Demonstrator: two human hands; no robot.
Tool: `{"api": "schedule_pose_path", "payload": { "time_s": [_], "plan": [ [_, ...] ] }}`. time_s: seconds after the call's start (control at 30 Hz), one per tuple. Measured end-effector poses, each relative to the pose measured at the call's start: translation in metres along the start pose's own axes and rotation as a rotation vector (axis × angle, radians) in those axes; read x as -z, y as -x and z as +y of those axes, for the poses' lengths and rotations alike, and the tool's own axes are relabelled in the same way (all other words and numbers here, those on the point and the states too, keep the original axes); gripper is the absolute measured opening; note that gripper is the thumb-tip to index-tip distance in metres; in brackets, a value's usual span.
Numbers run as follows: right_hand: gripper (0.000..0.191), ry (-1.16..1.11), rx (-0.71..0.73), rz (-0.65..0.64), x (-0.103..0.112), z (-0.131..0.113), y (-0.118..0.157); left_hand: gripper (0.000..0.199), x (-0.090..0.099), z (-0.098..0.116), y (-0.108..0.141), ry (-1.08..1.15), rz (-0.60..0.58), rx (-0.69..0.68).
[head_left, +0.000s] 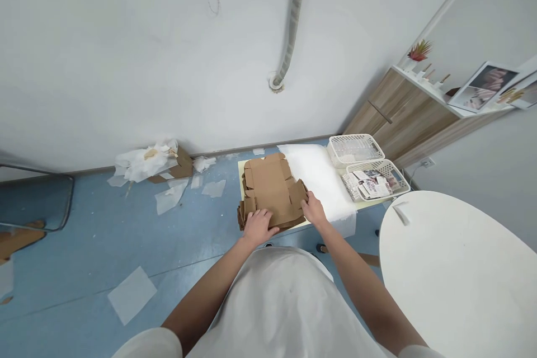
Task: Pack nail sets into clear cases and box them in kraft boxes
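A flat, unfolded brown cardboard box lies on top of a stack of similar cardboard blanks on a low table. My left hand rests on the near left part of the cardboard, its fingers laid flat and the thumb apart. At the near right corner, my right hand pinches a side flap of the box, which stands slightly raised. The fingertips of that hand are partly hidden behind the flap. White sheets of thin wrapping paper lie beside the stack, to its right.
Two white plastic baskets stand right of the paper, one holding printed packets. A round white table is near right. Crumpled wrapping covers a carton by the wall. Loose paper lies on the blue floor.
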State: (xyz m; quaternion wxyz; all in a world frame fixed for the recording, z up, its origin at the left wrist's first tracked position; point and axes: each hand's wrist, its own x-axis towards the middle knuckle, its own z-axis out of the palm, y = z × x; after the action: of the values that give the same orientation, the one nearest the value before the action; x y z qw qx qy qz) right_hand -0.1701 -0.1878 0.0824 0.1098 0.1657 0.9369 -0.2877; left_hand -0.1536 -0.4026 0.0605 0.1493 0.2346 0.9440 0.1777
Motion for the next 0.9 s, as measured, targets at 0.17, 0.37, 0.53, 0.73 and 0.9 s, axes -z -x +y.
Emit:
{"api": "schedule_pose_path", "payload": {
  "time_s": [0.17, 0.37, 0.53, 0.73, 0.9],
  "plan": [
    [0.039, -0.415, 0.042, 0.048, -0.003, 0.009, 0.018, 0.031, -0.004, -0.006, -0.004, -0.007, 0.010, -0.024],
    [0.043, -0.417, 0.072, 0.329, -0.035, 0.016, 0.061, 0.030, -0.006, -0.013, -0.007, -0.039, 0.018, -0.102],
    [0.034, -0.081, 0.212, 0.022, -0.055, 0.017, 0.072, 0.031, -0.002, -0.012, -0.005, -0.020, 0.078, -0.134],
    [0.040, 0.008, 0.155, -0.191, -0.061, 0.026, 0.068, 0.033, 0.010, -0.013, 0.004, 0.123, 0.254, -0.181],
    [0.057, -0.245, 0.107, -0.258, -0.053, 0.032, 0.061, 0.029, 0.031, -0.014, 0.007, 0.259, 0.513, -0.177]
  ]
}}
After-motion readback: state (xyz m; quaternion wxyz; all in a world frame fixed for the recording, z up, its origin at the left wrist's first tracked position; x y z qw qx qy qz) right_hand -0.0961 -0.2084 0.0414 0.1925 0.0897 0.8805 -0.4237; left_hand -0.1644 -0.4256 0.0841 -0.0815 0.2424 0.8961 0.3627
